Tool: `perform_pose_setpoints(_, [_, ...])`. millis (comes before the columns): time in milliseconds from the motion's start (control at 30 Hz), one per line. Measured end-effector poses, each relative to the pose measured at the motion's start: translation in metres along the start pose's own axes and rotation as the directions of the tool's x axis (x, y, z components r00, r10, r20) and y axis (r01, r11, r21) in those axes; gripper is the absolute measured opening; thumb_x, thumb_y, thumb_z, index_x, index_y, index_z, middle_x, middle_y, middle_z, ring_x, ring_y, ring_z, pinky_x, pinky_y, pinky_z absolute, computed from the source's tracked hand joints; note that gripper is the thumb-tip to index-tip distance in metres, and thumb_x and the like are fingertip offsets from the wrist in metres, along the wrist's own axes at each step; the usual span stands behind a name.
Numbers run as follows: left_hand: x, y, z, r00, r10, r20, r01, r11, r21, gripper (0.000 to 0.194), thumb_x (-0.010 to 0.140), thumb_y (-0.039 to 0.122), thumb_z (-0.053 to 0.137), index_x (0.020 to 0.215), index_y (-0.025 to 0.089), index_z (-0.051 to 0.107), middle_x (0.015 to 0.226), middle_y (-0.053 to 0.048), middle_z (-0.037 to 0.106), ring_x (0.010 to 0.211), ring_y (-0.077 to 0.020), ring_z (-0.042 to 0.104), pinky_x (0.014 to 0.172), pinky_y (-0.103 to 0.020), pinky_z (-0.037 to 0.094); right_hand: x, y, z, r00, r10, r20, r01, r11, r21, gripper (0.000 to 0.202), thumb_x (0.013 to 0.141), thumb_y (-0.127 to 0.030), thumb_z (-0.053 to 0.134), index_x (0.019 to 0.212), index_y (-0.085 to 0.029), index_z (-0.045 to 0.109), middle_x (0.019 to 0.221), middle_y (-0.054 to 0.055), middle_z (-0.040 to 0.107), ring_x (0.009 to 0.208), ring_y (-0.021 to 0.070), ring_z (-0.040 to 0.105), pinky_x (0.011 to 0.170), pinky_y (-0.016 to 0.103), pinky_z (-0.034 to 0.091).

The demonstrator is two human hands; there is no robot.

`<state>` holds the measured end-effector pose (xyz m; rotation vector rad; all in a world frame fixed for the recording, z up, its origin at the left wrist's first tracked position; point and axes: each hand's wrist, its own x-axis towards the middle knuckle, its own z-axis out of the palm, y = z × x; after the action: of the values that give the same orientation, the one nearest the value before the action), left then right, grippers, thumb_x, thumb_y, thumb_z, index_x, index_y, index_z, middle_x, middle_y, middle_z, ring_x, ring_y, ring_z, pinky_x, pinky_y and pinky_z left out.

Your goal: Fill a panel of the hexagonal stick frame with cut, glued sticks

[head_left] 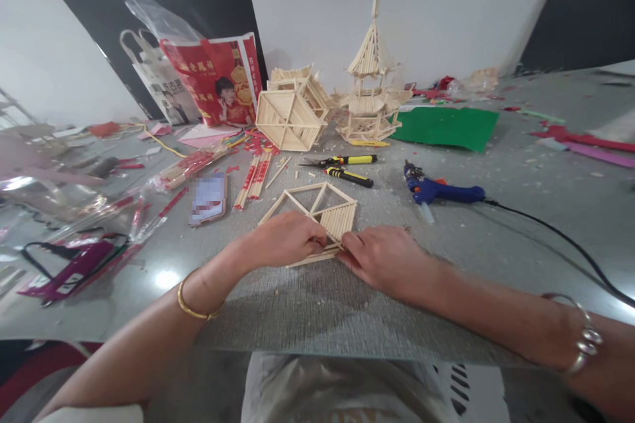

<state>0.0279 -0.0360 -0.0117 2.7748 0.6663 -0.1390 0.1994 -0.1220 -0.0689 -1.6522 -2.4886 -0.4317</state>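
Head view: left hand (290, 238) and right hand (384, 258), fingers pinched narrow at near edge of hexagonal stick frame (340, 219), flat on worktop (278, 317); glue gun (446, 192) right.

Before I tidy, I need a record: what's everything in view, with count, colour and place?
Stick frame: one, pale, front centre
Stick models: two, pale, back centre
Pliers: one, yellow-black, centre
Glue gun: one, blue, right
Phone: one, pale, left
Sticks: several, pale, left centre
Bags: two, red and white, back left
Sheet: one, green, back right
Unclear item: one, purple, far left
Scraps: many, mixed, both sides
Table: one, grey, beneath
Bracelets: two, gold left, silver right
Left hand, right hand: two, at frame
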Motion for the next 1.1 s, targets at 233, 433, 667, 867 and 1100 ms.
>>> perform_pose_setpoints(233, [0.0,0.0,-0.001,1.0,-0.005,-0.013,0.005,1.0,0.015,0.023,0.081,0.015,0.047,0.079,0.019,0.07,0.07,0.0,0.067,0.064,-0.0099,0.057,0.06,-0.022,0.034,0.002,-0.002,-0.004,0.999,0.018,0.047,-0.018,1.0,0.003,0.023,0.091,-0.033,0.045,0.086,-0.015,0.058,0.072,0.007,0.068,0.061,0.0183,0.062,0.049,0.03,0.018])
perform_pose_setpoints(433, [-0.001,0.0,-0.001,1.0,-0.018,-0.019,0.018,1.0,0.004,0.023,0.081,0.015,0.047,0.079,0.019,0.07,0.07,0.0,0.068,0.065,-0.01,0.058,0.061,-0.022,0.035,0.002,-0.002,0.0,0.999,0.024,0.048,-0.024,1.0,0.012,0.022,0.091,-0.032,0.046,0.087,-0.015,0.059,0.073,0.007,0.068,0.062,0.0189,0.062,0.05,0.03,0.022])
perform_pose_setpoints(667, [-0.002,-0.002,0.001,0.999,-0.024,-0.033,0.026,0.999,0.038,0.021,0.081,0.017,0.048,0.079,0.019,0.069,0.072,0.0,0.068,0.067,-0.011,0.058,0.06,-0.022,0.035,0.001,-0.003,-0.001,1.0,0.014,0.016,-0.015,1.0,0.025,0.023,0.09,-0.034,0.046,0.086,-0.015,0.058,0.072,0.007,0.068,0.062,0.0184,0.062,0.05,0.03,0.019])
perform_pose_setpoints(867, [-0.003,0.0,0.002,0.999,-0.01,-0.046,0.013,0.999,0.051,0.023,0.08,0.015,0.047,0.077,0.019,0.069,0.068,-0.001,0.067,0.063,-0.0108,0.057,0.058,-0.022,0.034,-0.002,0.005,-0.005,1.0,-0.005,-0.027,0.007,0.997,0.074,0.022,0.09,-0.031,0.044,0.084,-0.015,0.057,0.067,0.005,0.066,0.058,0.0154,0.059,0.051,0.029,0.02])
perform_pose_setpoints(1100, [-0.003,-0.001,0.003,0.999,0.001,-0.05,0.001,0.999,0.04,0.024,0.08,0.013,0.047,0.079,0.018,0.07,0.073,-0.003,0.07,0.066,-0.0116,0.059,0.06,-0.023,0.035,-0.005,0.02,-0.004,0.984,0.115,-0.133,-0.111,0.993,0.039,0.029,0.091,-0.032,0.039,0.094,-0.014,0.061,0.067,0.006,0.067,0.056,0.0162,0.056,0.051,0.03,0.021])
